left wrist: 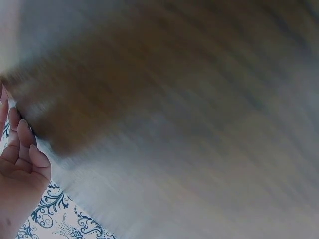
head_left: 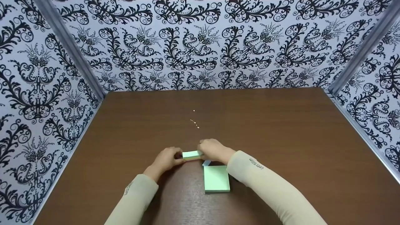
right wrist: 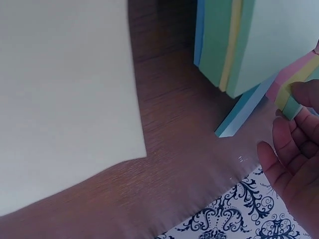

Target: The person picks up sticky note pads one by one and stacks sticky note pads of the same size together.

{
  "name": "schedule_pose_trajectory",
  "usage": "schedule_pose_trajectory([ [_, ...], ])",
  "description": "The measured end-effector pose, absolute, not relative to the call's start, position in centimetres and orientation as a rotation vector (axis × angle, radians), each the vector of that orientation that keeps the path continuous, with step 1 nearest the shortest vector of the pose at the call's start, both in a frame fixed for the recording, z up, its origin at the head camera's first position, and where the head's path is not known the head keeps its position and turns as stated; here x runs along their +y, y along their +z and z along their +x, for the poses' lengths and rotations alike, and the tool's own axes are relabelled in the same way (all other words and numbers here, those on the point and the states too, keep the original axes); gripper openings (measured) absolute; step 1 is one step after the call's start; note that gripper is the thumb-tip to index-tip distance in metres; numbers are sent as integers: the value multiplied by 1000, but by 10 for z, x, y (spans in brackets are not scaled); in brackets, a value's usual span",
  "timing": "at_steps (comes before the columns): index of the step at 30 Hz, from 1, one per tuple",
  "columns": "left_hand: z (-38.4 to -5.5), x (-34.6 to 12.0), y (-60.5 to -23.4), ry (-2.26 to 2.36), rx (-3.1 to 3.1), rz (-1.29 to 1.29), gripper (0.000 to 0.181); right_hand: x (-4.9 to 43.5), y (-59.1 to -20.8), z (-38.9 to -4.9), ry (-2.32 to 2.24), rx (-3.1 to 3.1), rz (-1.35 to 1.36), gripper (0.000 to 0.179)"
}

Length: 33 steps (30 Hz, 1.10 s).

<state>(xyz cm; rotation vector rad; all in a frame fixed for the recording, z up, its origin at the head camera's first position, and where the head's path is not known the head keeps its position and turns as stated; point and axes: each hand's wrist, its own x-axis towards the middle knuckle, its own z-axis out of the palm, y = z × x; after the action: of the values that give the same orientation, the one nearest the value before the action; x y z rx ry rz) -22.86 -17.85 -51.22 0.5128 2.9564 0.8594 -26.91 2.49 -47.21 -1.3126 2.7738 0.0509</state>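
Note:
A slim pad of sticky notes, pale green on top with yellow and pink layers below, spans the space between both hands in the head view. My left hand pinches its left end, and my right hand grips the right end. In the right wrist view the thumb and fingers hold the layered pad's edge. Just nearer to me lies a square stack of green sticky notes. A light blue strip pad pokes out behind that stack, partly hidden by the right hand.
The brown table carries some small light specks beyond the hands. Patterned walls enclose its back and sides. Cream sleeves cover both forearms; one blurs much of the left wrist view.

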Motion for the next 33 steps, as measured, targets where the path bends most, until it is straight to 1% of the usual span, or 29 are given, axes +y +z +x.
schedule_pose_trajectory([
  [8,-228,-179,-511,871,2948,497,15,25,-474,-269,36,2786,-1292,11],
  [17,-228,-179,-512,888,2967,504,16,22,-470,-267,129,2789,-1323,14],
  [22,-229,-179,-513,878,2970,522,17,22,-469,-266,112,2778,-1295,15],
  [33,-230,-185,-510,973,2864,605,18,22,-470,-266,88,2780,-1279,9],
])
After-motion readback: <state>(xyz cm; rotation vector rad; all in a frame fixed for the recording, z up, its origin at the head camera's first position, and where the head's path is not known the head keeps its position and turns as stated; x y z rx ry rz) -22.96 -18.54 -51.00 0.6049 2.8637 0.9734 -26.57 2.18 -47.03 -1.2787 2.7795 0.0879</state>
